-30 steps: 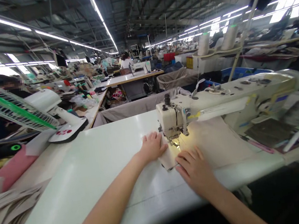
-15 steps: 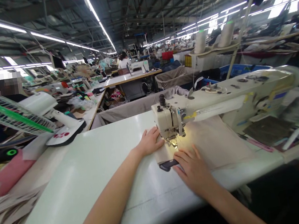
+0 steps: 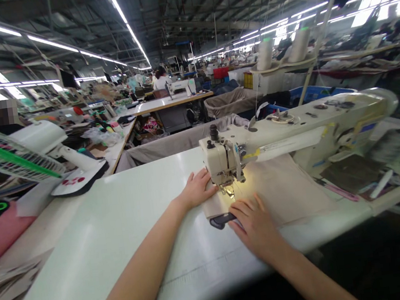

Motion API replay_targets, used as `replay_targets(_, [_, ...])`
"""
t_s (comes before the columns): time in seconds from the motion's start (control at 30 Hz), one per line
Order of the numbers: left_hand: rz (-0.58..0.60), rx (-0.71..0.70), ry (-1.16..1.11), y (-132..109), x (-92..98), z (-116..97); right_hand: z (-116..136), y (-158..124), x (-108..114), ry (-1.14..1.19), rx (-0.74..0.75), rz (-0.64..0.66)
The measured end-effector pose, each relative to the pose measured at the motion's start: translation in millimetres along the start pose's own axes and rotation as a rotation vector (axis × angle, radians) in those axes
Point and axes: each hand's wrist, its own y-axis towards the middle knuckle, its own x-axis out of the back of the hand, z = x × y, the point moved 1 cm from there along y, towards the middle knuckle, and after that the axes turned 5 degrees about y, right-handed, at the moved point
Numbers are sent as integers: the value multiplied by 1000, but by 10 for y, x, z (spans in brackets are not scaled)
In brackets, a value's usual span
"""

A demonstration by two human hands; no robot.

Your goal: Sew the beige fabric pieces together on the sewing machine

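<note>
A beige fabric piece (image 3: 288, 190) lies under the needle of a cream sewing machine (image 3: 220, 164), where a small lamp lights the stitching spot. My left hand (image 3: 197, 189) rests flat to the left of the needle, fingers spread beside the machine head, fingertips at the fabric's left side. On the near side of the needle, my right hand (image 3: 252, 221) presses the fabric with its fingers laid out. A black piece with a rounded end (image 3: 221, 221) sticks out at the fabric's near edge, by my right fingertips; its kind is unclear.
The pale tabletop (image 3: 135, 217) stretches to the left, with a white fan (image 3: 78, 176) at its far left. Pink-handled snips (image 3: 338, 191) and dark cloth (image 3: 352, 169) lie right of the machine. Thread cones (image 3: 264, 55) stand behind it. A fabric-lined bin (image 3: 180, 140) borders the table's far edge.
The whole view has shifted slightly, so things sit a little further left. Both hands keep nearly the same places on the fabric beside the needle.
</note>
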Motion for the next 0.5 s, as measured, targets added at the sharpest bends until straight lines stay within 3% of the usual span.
replay_targets(0.17, [3,38,82,8,57,-82,-10,40,6,-7,10,32])
replay_targets(0.3, [-65,79,151,-179,96,-390,-15,56,37,-3,24,35])
replay_targets(0.4, [-51,-60,42,-456,63,-653,-21,35,57,-12,39,34])
replay_targets(0.5, [-94,-193,-64,-703,19,-782,-34,-3,62,-7,52,38])
